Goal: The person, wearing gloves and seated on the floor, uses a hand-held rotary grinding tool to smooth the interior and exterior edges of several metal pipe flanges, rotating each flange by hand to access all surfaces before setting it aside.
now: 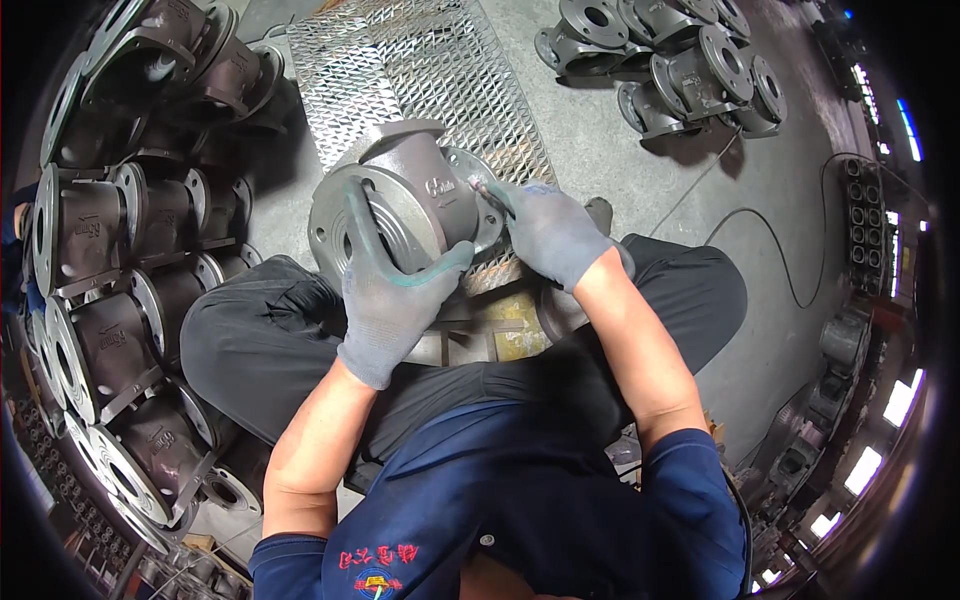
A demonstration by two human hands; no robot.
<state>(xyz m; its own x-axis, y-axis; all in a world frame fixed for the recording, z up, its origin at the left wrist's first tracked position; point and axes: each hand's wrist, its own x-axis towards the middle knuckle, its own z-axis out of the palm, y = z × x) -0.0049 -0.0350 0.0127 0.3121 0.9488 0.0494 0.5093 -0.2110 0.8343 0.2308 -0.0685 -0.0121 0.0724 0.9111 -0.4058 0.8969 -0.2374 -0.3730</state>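
Before me, above the ridged metal plate point(360, 90), is a grey cast-metal valve body point(415, 165) with round flanges and raised lettering. My left hand point(392, 300), in a grey glove with green fingers, grips its near-left flange. The index finger reaches up across the ringed flange face, and the thumb lies along the body. My right hand point(560, 230), gloved alike, is closed at the right-hand flange point(487, 215). A small pale bit shows at its fingertips, too small to name.
Stacked valve bodies point(90, 230) crowd the left side. Another cluster of valve bodies point(700, 80) stands at the far right on the grey concrete floor point(600, 130). A black cable point(770, 235) loops across the floor at right. Between my legs is a yellowish worn surface point(515, 330).
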